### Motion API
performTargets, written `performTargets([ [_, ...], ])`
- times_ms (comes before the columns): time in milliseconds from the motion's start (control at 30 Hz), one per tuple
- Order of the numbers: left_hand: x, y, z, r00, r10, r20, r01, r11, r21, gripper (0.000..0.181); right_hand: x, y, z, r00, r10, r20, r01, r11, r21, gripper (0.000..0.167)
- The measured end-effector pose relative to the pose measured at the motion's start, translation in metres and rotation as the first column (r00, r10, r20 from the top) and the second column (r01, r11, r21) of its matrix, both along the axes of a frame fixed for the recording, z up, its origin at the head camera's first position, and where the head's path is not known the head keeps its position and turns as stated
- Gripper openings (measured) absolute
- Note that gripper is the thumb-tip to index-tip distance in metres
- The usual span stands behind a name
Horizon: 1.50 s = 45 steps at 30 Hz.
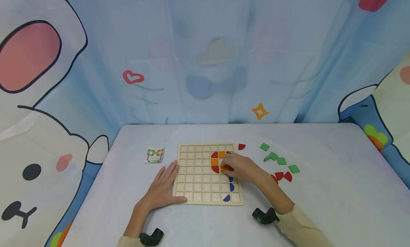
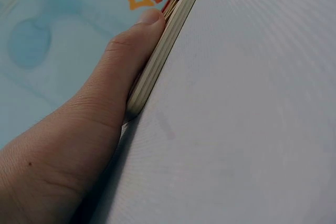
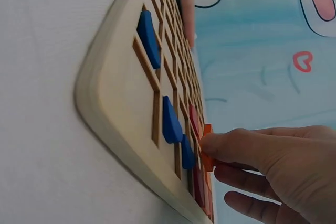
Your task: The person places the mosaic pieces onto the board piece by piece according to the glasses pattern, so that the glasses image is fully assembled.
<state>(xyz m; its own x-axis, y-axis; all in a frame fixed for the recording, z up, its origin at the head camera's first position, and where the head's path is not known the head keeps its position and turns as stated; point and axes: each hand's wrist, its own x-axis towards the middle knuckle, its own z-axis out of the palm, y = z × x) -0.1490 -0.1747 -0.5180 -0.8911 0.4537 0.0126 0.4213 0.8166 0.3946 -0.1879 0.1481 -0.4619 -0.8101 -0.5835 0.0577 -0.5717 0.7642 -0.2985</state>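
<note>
A wooden grid board (image 1: pixel 197 187) lies on the table. My left hand (image 1: pixel 162 188) rests along its left side, fingers spread and straight, thumb over the near edge. In the left wrist view the thumb (image 2: pixel 118 64) presses the board's rim. Over the right part of the board my right hand (image 1: pixel 244 167) pinches an orange square piece (image 3: pixel 208 127) between thumb and fingers, beside a group of red quarter-round pieces (image 1: pixel 214 169) and orange squares (image 1: pixel 214 162). Several blue pieces (image 1: pixel 226 198) sit in cells down the right side. My right fingers hide part of that group.
Loose green diamonds (image 1: pixel 282 161) and red pieces (image 1: pixel 288 176) lie right of the board; another red piece (image 1: pixel 241 146) is by its far right corner. A small patterned card (image 1: pixel 154 155) lies to the left. A blue curtain (image 1: pixel 217 62) hangs behind the table.
</note>
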Motion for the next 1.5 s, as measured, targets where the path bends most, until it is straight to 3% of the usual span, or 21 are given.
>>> performTargets([
  [267,0.000,0.000,0.001,1.000,-0.007,-0.028,0.008,1.000,0.013,0.120,0.002,-0.003,-0.006,0.999,0.014,-0.037,-0.014,1.000,-0.001,0.008],
  [1067,-0.002,-0.002,0.001,1.000,-0.002,-0.008,0.002,1.000,0.000,0.120,0.003,-0.005,-0.005,0.999,0.006,0.037,-0.006,1.000,0.001,0.018],
  [1367,0.001,0.000,0.000,1.000,0.003,0.005,-0.003,1.000,-0.010,0.121,-0.004,0.019,0.015,0.992,-0.116,0.049,0.116,0.993,0.018,0.026],
  [1500,0.000,0.002,0.002,1.000,0.002,0.011,-0.002,1.000,-0.006,0.121,-0.011,0.048,0.025,0.969,-0.220,0.109,0.219,0.975,0.026,0.030],
])
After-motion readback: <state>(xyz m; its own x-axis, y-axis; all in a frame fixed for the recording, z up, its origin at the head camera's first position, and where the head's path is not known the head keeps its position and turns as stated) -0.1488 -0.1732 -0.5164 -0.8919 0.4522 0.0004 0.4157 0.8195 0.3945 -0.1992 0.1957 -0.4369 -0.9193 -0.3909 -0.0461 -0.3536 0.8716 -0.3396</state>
